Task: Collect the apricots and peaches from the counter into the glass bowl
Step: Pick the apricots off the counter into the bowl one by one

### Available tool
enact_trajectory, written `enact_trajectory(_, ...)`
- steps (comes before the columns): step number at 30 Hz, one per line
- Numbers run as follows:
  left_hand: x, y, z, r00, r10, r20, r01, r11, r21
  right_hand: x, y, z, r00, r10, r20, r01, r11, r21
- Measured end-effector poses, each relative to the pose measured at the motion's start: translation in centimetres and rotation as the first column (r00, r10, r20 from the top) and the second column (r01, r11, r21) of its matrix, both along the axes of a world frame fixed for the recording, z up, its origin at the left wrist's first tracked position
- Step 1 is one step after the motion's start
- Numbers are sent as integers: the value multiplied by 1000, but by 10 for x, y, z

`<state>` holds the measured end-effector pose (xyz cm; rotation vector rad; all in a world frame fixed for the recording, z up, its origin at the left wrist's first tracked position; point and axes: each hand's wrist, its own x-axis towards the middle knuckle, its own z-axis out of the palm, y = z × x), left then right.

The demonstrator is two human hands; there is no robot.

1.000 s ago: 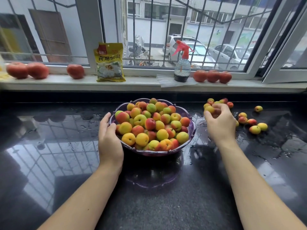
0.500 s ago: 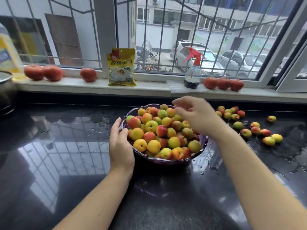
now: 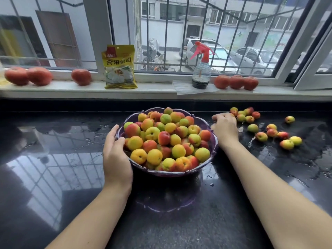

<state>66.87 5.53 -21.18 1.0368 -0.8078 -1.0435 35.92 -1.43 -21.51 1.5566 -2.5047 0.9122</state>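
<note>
A purple-tinted glass bowl (image 3: 167, 173) stands mid-counter, heaped with yellow, red and green apricots and peaches (image 3: 162, 138). My left hand (image 3: 116, 155) grips the bowl's left rim, thumb on the edge. My right hand (image 3: 224, 127) lies palm down just right of the bowl, fingers apart with nothing in them, fingertips touching the nearest of a loose fruit cluster (image 3: 245, 115) by the back wall. Several more loose fruits (image 3: 272, 133) lie further right, and a single one (image 3: 289, 119) sits apart.
The black counter (image 3: 71, 141) is wet, with puddles around the loose fruit. On the white windowsill stand red tomatoes (image 3: 28, 76) at left and more tomatoes (image 3: 236, 82) at right, a yellow packet (image 3: 120, 67) and a red-topped spray bottle (image 3: 201, 69).
My right hand went from the loose fruit to over the bowl, then back to the right beside the loose cluster. My left hand stayed on the bowl's rim.
</note>
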Motion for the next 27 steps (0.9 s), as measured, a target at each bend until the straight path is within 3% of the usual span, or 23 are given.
enact_trajectory(4, -1, -1, 0, 1000, 12, 0, -12, 1000, -7, -19, -28, 6, 986, -67, -151, 89, 986, 140)
enact_trajectory(8, 0, -1, -1, 1000, 7, 1, -7, 1000, -10, -32, -38, 1, 981, -89, -175, 131, 961, 244)
enact_trajectory(12, -1, -1, 0, 1000, 12, -3, -12, 1000, -12, -33, -34, 3, 946, -179, -271, 223, 965, 141)
enact_trajectory(15, -1, -2, 0, 1000, 9, -2, -9, 1000, -7, -30, -29, 7, 928, -268, -261, 294, 954, 67)
enact_trajectory(20, 0, 0, 0, 1000, -1, 11, 1, 1000, -6, -28, -22, -6, 964, -220, -149, 243, 956, 162)
enact_trajectory(23, 0, -1, 1, 1000, 1, 11, -1, 1000, -4, -26, -17, -9, 967, -196, -161, 210, 975, 73)
enact_trajectory(25, 0, -1, 0, 1000, -5, 18, 5, 1000, 0, -22, -13, -2, 986, -166, 4, 166, 986, -30)
enact_trajectory(26, 0, -1, 0, 1000, -9, 14, 9, 1000, 0, -19, -11, 6, 975, -109, 193, 130, 987, -99)
enact_trajectory(27, 0, -1, -1, 1000, -12, 11, 12, 1000, 2, -15, -5, 16, 905, 12, 424, 72, 981, -181)
